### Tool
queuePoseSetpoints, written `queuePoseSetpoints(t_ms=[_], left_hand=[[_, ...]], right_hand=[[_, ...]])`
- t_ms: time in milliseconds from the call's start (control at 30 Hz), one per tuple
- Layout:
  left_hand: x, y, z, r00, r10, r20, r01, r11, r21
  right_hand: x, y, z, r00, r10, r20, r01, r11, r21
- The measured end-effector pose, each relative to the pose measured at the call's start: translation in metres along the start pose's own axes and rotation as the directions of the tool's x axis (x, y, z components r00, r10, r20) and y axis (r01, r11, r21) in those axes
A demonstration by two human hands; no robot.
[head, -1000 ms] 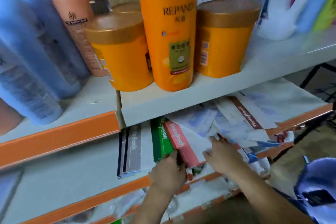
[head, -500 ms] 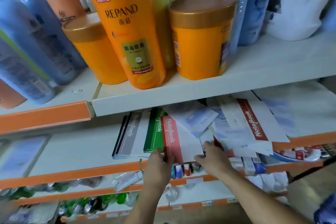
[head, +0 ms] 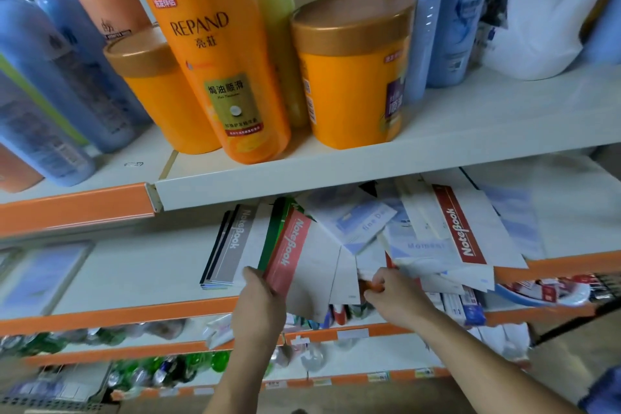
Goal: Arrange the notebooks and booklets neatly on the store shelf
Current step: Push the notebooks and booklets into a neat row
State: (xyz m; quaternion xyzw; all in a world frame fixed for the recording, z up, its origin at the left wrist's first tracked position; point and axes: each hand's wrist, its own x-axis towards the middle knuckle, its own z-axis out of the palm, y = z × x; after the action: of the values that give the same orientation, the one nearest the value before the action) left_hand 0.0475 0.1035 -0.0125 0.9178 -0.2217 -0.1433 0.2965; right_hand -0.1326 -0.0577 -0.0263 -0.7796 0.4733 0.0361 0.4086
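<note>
My left hand (head: 258, 307) grips the near end of the red-spined notebook (head: 291, 252), with the thumb curled over its spine side, at the front edge of the shelf (head: 134, 274). The notebook lies askew, its near corner hanging out past the shelf's orange front strip, and it overlaps the green-spined notebook (head: 279, 228) just to its left. Further left, a squared stack of grey-spined notebooks (head: 235, 239) lies near the front edge. My right hand (head: 395, 296) has its fingers curled and pinches the near edges of the loose pile of pale booklets (head: 356, 223); which sheet it holds I cannot tell. A second red notebook (head: 460, 232) lies tilted on top of that pile, toward the right end of the shelf. On the shelf above stands an orange bottle (head: 215, 54) between two orange jars (head: 353, 77).
</note>
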Motion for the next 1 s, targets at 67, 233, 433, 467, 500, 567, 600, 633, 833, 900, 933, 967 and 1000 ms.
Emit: queuePoseSetpoints(t_ms=[67, 233, 433, 467, 500, 567, 600, 633, 833, 900, 933, 967, 1000], left_hand=[[-0.002, 0.004, -0.004, 0.999, 0.004, -0.035, -0.008, 0.994, -0.113], [-0.009, 0.002, -0.007, 0.984, -0.127, -0.125, 0.073, 0.928, -0.365], [-0.014, 0.017, -0.031, 0.95, -0.231, -0.21, 0.047, 0.77, -0.636], [-0.014, 0.019, -0.03, 0.95, -0.236, -0.203, 0.051, 0.761, -0.647], [-0.014, 0.02, -0.027, 0.952, -0.241, -0.188, 0.062, 0.756, -0.652], [-0.015, 0.022, -0.017, 0.964, -0.237, -0.121, 0.1, 0.744, -0.661], [-0.017, 0.023, -0.009, 0.972, -0.22, -0.081, 0.115, 0.748, -0.654], [-0.02, 0.026, -0.002, 0.98, -0.193, -0.046, 0.118, 0.754, -0.646], [-0.042, 0.059, 0.034, 0.989, -0.088, 0.121, 0.146, 0.742, -0.654], [-0.046, 0.07, 0.043, 0.983, -0.073, 0.17, 0.17, 0.718, -0.675], [-0.047, 0.075, 0.048, 0.978, -0.061, 0.198, 0.182, 0.709, -0.681], [-0.049, 0.08, 0.055, 0.973, -0.048, 0.227, 0.194, 0.705, -0.682], [-0.05, 0.086, 0.06, 0.966, -0.036, 0.256, 0.207, 0.702, -0.681]], right_hand=[[-0.001, 0.0, 0.0, 1.0, -0.002, 0.01, 0.003, 1.0, -0.004], [-0.001, 0.001, -0.001, 1.0, -0.009, 0.027, 0.009, 1.0, 0.004], [0.001, 0.002, 0.001, 0.999, -0.018, 0.045, 0.016, 0.999, 0.032], [0.0, 0.001, 0.002, 0.998, -0.017, 0.056, 0.014, 0.999, 0.043], [0.0, 0.0, 0.003, 0.998, -0.018, 0.061, 0.015, 0.999, 0.052], [0.0, 0.0, 0.003, 0.999, -0.037, 0.038, 0.035, 0.997, 0.073], [0.001, 0.0, 0.003, 0.999, -0.049, 0.017, 0.047, 0.995, 0.088], [0.001, -0.001, 0.001, 0.998, -0.057, -0.001, 0.057, 0.992, 0.11], [0.007, 0.011, -0.018, 0.979, -0.02, -0.204, 0.074, 0.962, 0.263], [0.007, 0.023, -0.029, 0.938, 0.007, -0.347, 0.094, 0.958, 0.272], [0.006, 0.03, -0.035, 0.911, 0.015, -0.413, 0.099, 0.962, 0.255], [0.005, 0.038, -0.042, 0.88, 0.021, -0.475, 0.1, 0.968, 0.228], [0.004, 0.047, -0.048, 0.849, 0.022, -0.528, 0.083, 0.981, 0.174]])
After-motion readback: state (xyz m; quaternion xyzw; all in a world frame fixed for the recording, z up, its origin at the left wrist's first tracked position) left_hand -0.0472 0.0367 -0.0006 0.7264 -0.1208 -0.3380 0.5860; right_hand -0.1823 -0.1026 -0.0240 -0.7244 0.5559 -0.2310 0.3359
